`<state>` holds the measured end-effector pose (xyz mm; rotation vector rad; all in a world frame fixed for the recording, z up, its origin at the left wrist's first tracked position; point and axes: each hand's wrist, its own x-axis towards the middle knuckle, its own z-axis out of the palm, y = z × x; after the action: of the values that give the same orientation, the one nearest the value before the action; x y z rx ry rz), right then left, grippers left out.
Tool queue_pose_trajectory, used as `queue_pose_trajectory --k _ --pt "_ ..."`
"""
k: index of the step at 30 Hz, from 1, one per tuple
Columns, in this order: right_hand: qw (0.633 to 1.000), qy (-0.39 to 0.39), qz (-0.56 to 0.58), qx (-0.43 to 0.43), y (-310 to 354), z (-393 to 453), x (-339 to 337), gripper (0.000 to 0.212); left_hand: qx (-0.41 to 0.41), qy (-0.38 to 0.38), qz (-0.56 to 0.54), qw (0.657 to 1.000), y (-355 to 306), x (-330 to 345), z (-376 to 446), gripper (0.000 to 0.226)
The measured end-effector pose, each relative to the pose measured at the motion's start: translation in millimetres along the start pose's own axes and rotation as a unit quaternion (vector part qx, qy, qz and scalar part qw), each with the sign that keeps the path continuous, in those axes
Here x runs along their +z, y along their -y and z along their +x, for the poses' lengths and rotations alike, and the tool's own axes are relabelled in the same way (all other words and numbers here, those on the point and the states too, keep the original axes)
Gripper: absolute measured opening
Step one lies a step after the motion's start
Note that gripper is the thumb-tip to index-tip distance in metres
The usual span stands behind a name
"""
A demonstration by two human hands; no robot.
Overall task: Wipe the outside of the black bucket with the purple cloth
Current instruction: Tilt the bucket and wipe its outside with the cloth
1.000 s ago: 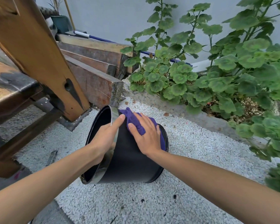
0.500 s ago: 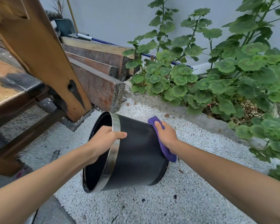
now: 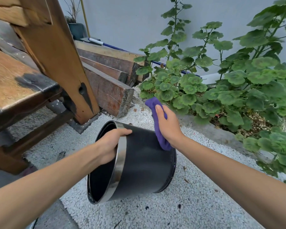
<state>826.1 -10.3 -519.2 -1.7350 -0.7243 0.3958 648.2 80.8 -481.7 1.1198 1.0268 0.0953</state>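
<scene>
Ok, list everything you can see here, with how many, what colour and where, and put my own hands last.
black bucket: one, black with a silver rim band, lying on its side on the gravel, mouth toward the left.
purple cloth: one, purple, above the bucket's far end, lower end at the wall.
wooden bench: one, brown with dark patches, left.
wooden beams: a stack, brown, behind the bench by the wall.
green plants: many leaves, green, in the bed on the right.
gravel: white, covering the ground.
plant pot: one, dark, far back left.
left hand: grips the bucket's rim.
right hand: holds the cloth.
</scene>
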Motion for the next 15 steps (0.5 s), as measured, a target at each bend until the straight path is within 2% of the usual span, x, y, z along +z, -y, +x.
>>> queue_pose_trajectory --k 3,5,8,11,15 --pt "0.997 0.015 0.0 -0.072 37 1 10 0.033 0.007 0.006 0.065 0.998 -13 18 -8 0.035" --pt "0.993 0.036 -0.028 -0.112 52 -2 17 0.038 0.035 -0.026 0.138 0.989 -22 21 -3 0.039" --pt "0.981 0.07 -0.106 -0.15 61 -11 27 0.036 0.095 0.001 0.135 0.986 -27 23 10 0.042" --pt "0.975 0.068 -0.146 -0.155 58 -19 33 0.037 0.132 0.04 0.11 0.984 -24 23 9 0.041" --pt "0.982 0.05 -0.157 -0.096 49 -18 36 0.042 0.181 0.066 0.098 0.976 -9 14 8 0.028"
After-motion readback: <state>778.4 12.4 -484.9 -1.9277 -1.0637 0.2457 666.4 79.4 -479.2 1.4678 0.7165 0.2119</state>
